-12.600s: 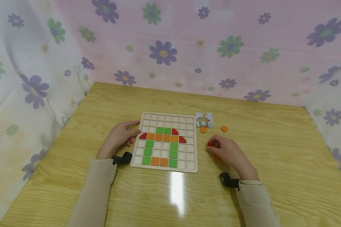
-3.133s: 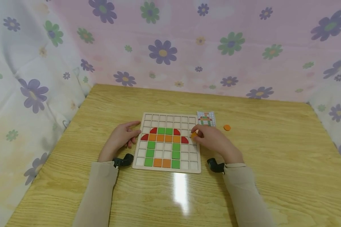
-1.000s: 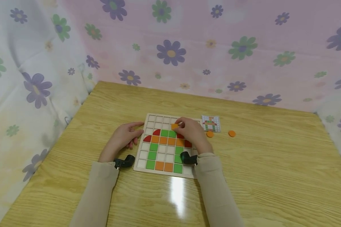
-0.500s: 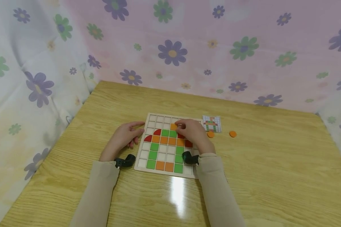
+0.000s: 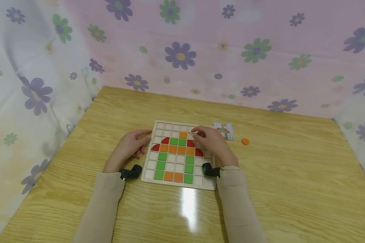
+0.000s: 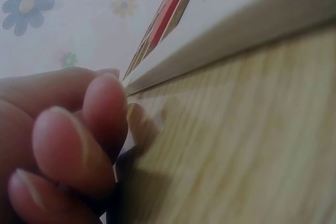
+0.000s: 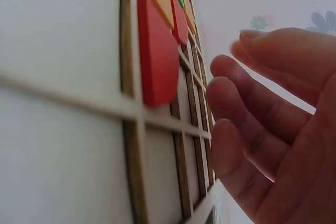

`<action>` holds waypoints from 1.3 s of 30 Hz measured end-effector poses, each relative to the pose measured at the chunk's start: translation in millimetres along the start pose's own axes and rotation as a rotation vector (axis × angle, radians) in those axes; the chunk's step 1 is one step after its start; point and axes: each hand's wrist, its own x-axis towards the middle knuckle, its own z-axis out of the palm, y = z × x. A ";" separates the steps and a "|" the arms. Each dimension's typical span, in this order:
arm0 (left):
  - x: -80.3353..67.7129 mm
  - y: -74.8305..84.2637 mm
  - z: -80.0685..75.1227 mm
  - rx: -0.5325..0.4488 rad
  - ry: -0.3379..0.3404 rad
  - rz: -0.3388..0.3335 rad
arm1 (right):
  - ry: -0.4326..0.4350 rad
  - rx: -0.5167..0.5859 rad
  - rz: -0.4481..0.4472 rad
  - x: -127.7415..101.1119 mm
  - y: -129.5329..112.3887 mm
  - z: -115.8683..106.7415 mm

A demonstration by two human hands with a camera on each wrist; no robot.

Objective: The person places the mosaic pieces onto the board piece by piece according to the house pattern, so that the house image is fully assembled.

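From the head camera, your right hand (image 5: 213, 143) hangs over the right side of the grid board (image 5: 178, 152), above its upper rows. Its fingers (image 5: 200, 130) are loosely bent and a little apart, with nothing between them. Just left of the fingertips an orange square tile (image 5: 183, 135) sits in a cell of the second row, with the green, orange and red tiles filling cells below it. Your left hand (image 5: 127, 148) lies on the surface against the board's left edge, fingers nearly straight and relaxed, tips touching the rim. A small pattern card (image 5: 223, 130) lies just beyond the board's far right corner, partly covered by your right hand. An orange disc (image 5: 245, 141) lies on the surface to the right of the card, apart from it.

From the left wrist camera, the fingers (image 6: 105, 111) are close together and gently bent, resting on the wood surface (image 6: 247, 140) beside the pale edge of the board (image 6: 236, 30). The view is blurred, and the tiles show only as a thin streak of red at the top.

From the right wrist camera, your fingers (image 7: 247, 108) are spread slightly and bent, held clear above the board's cells (image 7: 68, 129), gripping nothing. A red tile (image 7: 157, 56) sits in a cell nearby, with orange and green ones beyond it cut off by the frame's top edge. The thumb cannot be made out here.
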 end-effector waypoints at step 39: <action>-1.7 0.9 2.2 0.036 0.006 0.026 | -0.022 0.049 0.206 -34.3 56.2 -51.0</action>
